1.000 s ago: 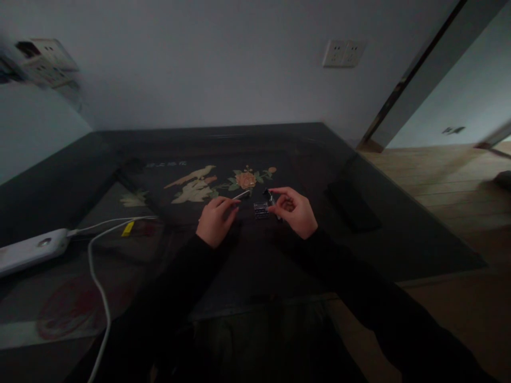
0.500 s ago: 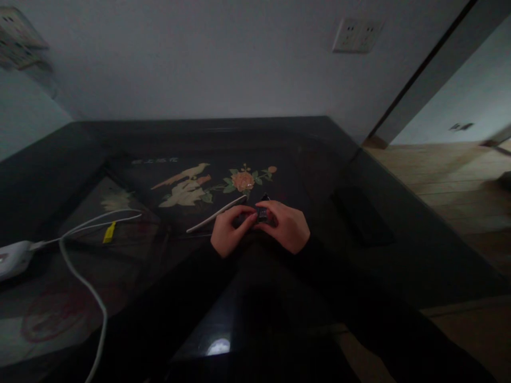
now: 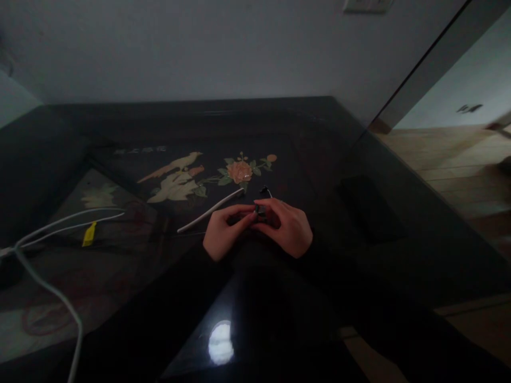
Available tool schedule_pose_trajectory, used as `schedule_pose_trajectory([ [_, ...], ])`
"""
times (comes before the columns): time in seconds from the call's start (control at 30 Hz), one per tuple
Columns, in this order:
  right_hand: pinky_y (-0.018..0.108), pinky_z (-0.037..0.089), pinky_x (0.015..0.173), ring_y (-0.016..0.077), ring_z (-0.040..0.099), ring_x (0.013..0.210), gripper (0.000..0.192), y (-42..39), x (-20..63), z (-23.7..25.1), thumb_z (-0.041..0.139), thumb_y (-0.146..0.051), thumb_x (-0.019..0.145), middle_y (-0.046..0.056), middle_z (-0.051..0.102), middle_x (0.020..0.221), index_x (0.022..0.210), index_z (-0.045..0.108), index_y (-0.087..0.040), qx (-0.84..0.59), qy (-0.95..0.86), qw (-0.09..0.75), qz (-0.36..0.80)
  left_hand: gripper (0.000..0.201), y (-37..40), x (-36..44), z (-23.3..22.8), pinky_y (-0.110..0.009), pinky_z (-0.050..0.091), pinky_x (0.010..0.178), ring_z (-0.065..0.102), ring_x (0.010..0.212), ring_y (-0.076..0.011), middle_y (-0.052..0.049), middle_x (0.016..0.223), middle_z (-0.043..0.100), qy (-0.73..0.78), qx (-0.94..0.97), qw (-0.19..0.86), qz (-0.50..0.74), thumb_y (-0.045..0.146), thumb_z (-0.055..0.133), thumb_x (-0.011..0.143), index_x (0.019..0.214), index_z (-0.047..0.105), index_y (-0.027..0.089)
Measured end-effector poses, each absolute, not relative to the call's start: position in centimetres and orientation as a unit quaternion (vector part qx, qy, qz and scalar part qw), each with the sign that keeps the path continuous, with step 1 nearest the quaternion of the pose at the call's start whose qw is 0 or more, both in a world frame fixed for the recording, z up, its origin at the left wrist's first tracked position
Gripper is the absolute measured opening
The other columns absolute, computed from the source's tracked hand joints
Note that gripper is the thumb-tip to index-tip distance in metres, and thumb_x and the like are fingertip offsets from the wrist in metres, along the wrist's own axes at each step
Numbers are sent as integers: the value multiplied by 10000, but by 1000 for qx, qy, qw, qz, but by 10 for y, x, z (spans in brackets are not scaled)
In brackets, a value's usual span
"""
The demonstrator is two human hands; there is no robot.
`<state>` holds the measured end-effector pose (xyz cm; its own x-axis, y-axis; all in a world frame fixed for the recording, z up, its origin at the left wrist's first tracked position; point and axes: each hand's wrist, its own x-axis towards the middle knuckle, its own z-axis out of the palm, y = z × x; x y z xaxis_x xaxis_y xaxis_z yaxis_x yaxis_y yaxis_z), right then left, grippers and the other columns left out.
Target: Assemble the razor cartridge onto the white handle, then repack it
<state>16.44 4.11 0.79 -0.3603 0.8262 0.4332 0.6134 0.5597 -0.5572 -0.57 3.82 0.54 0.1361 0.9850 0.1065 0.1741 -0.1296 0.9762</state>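
Note:
Near the middle of the dark, glossy table (image 3: 315,159), my left hand (image 3: 227,229) and my right hand (image 3: 285,226) meet fingertip to fingertip. Pinched between them is a small dark object (image 3: 261,211) with a greyish face; its kind is too small and dim to tell. A thin light strip (image 3: 209,210) with a dark far end lies just beyond my left hand. Past my right fingers, a small black piece (image 3: 264,189) shows with a thin pale line running from it toward the hand.
A white cable (image 3: 51,290) with a yellow tag (image 3: 89,234) curves over the table's left side. To the right lies a flat black object (image 3: 369,207), barely visible. A wall (image 3: 191,53) rises behind the table, with a socket plate (image 3: 367,5) at the top.
My view has tilted down a little, so the wall sockets slide up and partly out of view. Both hands keep their pinch on the small dark object, which appears slightly turned.

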Motion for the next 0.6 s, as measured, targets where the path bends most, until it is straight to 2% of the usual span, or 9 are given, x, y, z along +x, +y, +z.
schedule_pose_trajectory([
  [0.2, 258, 439, 628, 142, 569, 672, 425, 44, 167, 10, 694, -362, 789, 25, 638, 829, 1157, 585, -180, -431, -811, 352, 183, 277, 41, -7, 4, -289, 552, 723, 697, 797, -196, -75, 880, 755, 490, 607, 428, 456, 337, 688, 749, 932, 733, 135],
  [0.33, 265, 447, 658, 142, 550, 681, 352, 48, 170, 14, 644, -303, 835, 23, 608, 818, 1161, 594, -181, -414, -814, 367, 177, 251, 42, -7, 4, -281, 538, 704, 688, 782, -186, -63, 863, 755, 487, 617, 404, 468, 339, 678, 753, 901, 745, 149],
  [0.47, 281, 454, 708, 154, 566, 731, 142, 49, 171, 17, 599, -248, 865, 31, 623, 823, 985, 663, -206, -398, -817, 386, 159, 207, 41, -6, 5, -277, 527, 674, 679, 737, -181, -54, 804, 753, 493, 619, 397, 465, 325, 680, 747, 840, 751, 154],
  [0.6, 290, 454, 716, 166, 581, 756, 83, 50, 171, 18, 598, -226, 863, 39, 634, 804, 855, 673, -194, -394, -817, 394, 150, 202, 42, -6, 3, -259, 496, 613, 649, 668, -163, -43, 737, 738, 502, 620, 389, 461, 339, 696, 731, 798, 748, 156],
])
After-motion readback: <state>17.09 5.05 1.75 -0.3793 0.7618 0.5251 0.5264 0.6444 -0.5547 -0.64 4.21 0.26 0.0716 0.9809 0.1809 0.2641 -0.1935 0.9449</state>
